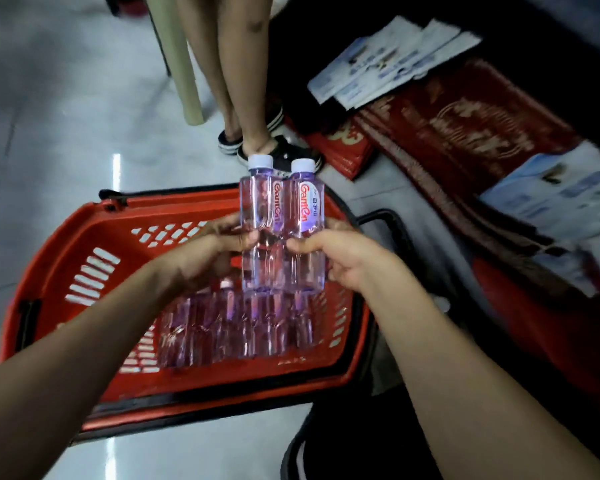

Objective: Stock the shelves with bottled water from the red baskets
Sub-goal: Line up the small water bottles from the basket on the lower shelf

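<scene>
Left hand [201, 259], right hand [342, 258] hold bottles [261, 206]

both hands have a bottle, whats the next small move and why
The left hand grips the left bottle, the right hand the right bottle, both upright above the red basket. So probably lift them clear and turn toward the shelf, which isn't in view.

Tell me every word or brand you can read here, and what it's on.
"Ganten": label of the left bottle.
"Ganten": label of the right bottle.
Small characters beside it: too small to read.
Print on the leaflets: blurred.
Gold characters on the red mats: blurred.
</scene>
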A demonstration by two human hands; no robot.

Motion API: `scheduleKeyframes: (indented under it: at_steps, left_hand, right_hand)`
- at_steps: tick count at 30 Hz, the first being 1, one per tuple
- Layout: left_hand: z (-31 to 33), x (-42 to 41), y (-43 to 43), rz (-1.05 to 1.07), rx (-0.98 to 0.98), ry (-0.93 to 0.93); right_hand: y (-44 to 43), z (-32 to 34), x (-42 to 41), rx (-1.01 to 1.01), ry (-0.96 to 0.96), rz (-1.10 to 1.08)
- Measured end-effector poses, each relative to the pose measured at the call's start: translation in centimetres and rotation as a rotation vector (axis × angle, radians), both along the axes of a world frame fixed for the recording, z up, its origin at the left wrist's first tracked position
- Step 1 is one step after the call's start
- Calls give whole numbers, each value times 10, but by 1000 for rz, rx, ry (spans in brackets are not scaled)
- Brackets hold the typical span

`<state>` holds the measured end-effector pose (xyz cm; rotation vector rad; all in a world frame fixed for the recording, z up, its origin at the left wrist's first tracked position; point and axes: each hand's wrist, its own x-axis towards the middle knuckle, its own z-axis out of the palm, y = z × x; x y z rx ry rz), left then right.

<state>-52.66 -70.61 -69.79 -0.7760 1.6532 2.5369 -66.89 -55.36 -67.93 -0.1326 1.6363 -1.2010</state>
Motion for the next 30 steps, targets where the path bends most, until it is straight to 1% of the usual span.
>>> scheduleKeyframes:
  at_steps: [3,7,10,12,15,19,22,26,30]
  left_hand:
    - [28,-24,25,-53,-1,159]
    - [64,-68,64,-78,10,255]
    - [93,-98,105,-133,75,338]
    - [115,-112,137,-208,95,388]
    - [144,-130,188,-298,49,437]
    - [182,-149,268,-344,-6,518]
    - [206,-155,338,-351,13,561]
    - [218,-155,427,-435,8,619]
    - [220,-152,496,-514,-36,647]
  right_hand:
    - [30,28,-14,-94,130,-126]
    - [86,71,-33,-212,283,-235]
    - [137,109,-39,-268,387,-315]
    - [171,131,-39,-273,465,-393]
    - [225,162,-39,-276,578,-530]
    - [299,199,-25,-265,698,-737]
    - [352,220,-8,-247,775,-876]
    - [422,233,16,-188,873,-1027]
    - [482,232,44,-145,949,-1171]
